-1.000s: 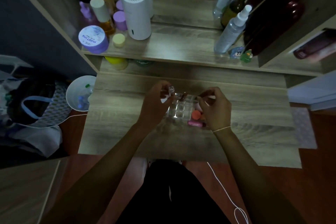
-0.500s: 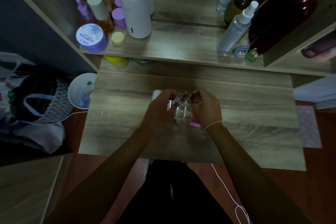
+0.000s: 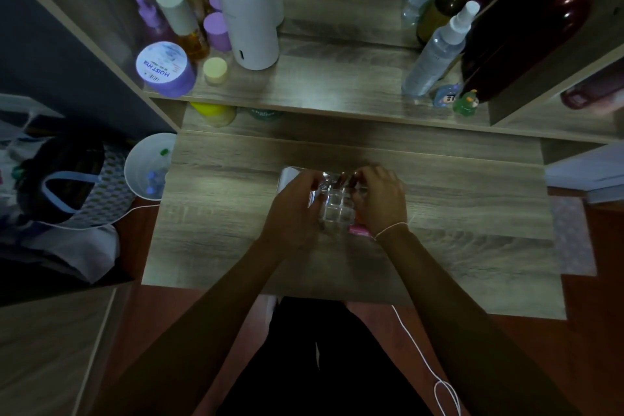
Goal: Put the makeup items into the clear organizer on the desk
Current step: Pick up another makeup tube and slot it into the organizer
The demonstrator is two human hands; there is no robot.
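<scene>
The clear organizer (image 3: 337, 211), a grid of small cells, sits mid-desk between my hands. My left hand (image 3: 295, 209) is closed around a small clear-capped makeup tube (image 3: 316, 192) at the organizer's left edge. My right hand (image 3: 383, 203) curls over the organizer's right side, its fingertips pinching the top of a slim reddish-brown tube (image 3: 352, 179) that stands in the back row. A second slim tube (image 3: 341, 178) stands beside it. A pink item (image 3: 359, 230) and a bit of orange show under my right hand, by the organizer's near right corner.
A white object (image 3: 287, 176) lies on the desk behind my left hand. The raised shelf holds a white cylinder (image 3: 250, 17), a purple jar (image 3: 165, 69), several bottles and a spray bottle (image 3: 435, 54). A white bin (image 3: 148, 169) stands left of the desk.
Both hands have closed in over the organizer. The left hand lowered its clear-capped tube from above to the organizer's left edge. The right hand now covers the orange and pink items.
</scene>
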